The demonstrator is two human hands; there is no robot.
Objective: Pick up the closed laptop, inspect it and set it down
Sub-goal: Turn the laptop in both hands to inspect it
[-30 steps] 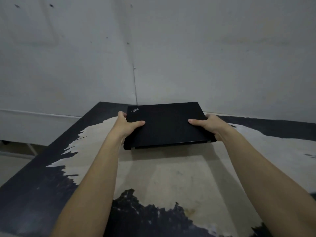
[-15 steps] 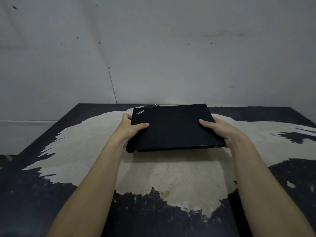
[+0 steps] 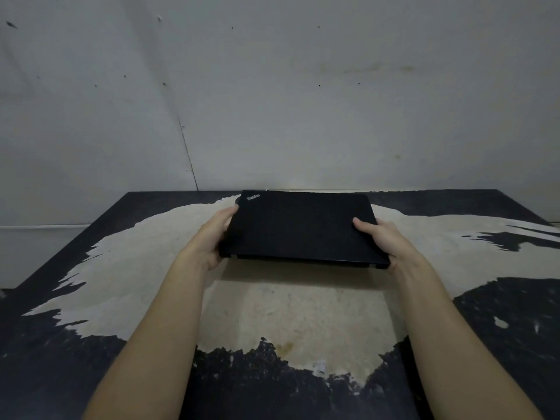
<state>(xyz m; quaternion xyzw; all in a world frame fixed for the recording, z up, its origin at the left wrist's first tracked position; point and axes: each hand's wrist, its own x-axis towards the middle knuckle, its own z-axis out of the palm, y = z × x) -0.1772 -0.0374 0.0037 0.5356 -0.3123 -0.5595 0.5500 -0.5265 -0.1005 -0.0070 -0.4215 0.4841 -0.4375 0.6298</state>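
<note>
Above the worn black surface (image 3: 75,298) with its pale bare patch, I see both hands' fingers grasping the closed matte-black rectangular laptop (image 3: 300,225): left hand (image 3: 212,237), right hand (image 3: 381,241).

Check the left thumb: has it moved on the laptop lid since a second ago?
Yes. The left hand had its thumb lying over the laptop lid near the logo; now it has slid off to the left edge.

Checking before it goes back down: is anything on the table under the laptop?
Nothing visible: the laptop is held by the left hand and right hand above bare table.
</note>
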